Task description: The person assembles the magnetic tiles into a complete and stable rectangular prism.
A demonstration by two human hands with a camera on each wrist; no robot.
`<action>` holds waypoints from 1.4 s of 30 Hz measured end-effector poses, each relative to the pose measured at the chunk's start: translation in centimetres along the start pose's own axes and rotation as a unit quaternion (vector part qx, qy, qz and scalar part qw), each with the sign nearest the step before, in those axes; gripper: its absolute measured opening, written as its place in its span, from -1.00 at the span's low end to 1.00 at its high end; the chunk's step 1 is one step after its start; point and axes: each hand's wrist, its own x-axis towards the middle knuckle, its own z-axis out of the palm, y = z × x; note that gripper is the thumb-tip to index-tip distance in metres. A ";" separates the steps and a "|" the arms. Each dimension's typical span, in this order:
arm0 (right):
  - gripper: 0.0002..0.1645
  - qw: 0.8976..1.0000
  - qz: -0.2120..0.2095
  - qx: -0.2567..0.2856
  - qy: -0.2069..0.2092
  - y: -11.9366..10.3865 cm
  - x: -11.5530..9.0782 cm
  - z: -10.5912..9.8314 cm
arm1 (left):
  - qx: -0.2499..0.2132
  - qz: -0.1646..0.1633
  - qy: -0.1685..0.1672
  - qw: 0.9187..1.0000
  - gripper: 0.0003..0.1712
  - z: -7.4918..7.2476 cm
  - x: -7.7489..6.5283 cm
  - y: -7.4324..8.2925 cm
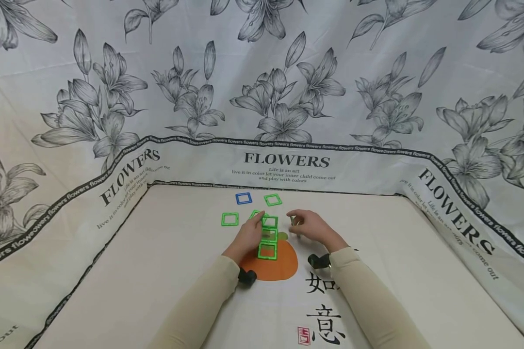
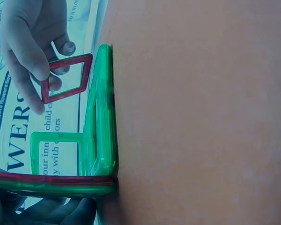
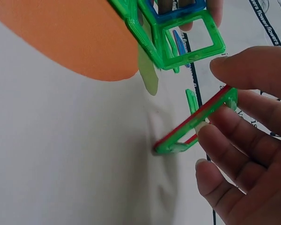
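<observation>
My left hand (image 1: 248, 237) holds the far end of a row of green square magnetic tiles (image 1: 268, 243) that lies over an orange printed shape. In the right wrist view, left fingers show behind an upright green tile (image 3: 192, 57) with a blue-edged tile (image 3: 182, 12) at it. My right hand (image 1: 312, 227), a short way to the right, pinches a loose square tile (image 3: 187, 121) between thumb and fingers. This tile is held tilted and apart from the row; its frame looks red on one side and green on the other.
Beyond the hands lie a blue square tile (image 1: 237, 198), a green one (image 1: 272, 196) and another green one (image 1: 230, 214) at the left. One more green tile (image 1: 254, 213) is partly behind my left hand. Flower-printed fabric (image 1: 288, 167) rises at the table's back edge.
</observation>
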 end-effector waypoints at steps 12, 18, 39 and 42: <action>-0.33 0.999 -0.006 0.043 -0.002 0.9 -0.6 0.4 | -0.024 -0.010 -0.007 1.000 -0.45 -0.1 0.1 -0.1; -0.30 0.998 -0.003 0.066 0.000 1.0 -0.9 0.4 | -0.043 -0.027 -0.011 0.999 -0.45 -0.3 -0.2 0.3; -0.25 0.978 0.004 0.209 -0.011 0.9 -1.6 1.7 | -0.023 -0.034 -0.004 0.999 -0.42 -0.3 0.1 0.5; -0.25 0.976 0.001 0.217 -0.012 0.9 -1.7 2.0 | -0.021 -0.033 -0.008 0.999 -0.42 -0.2 0.0 0.5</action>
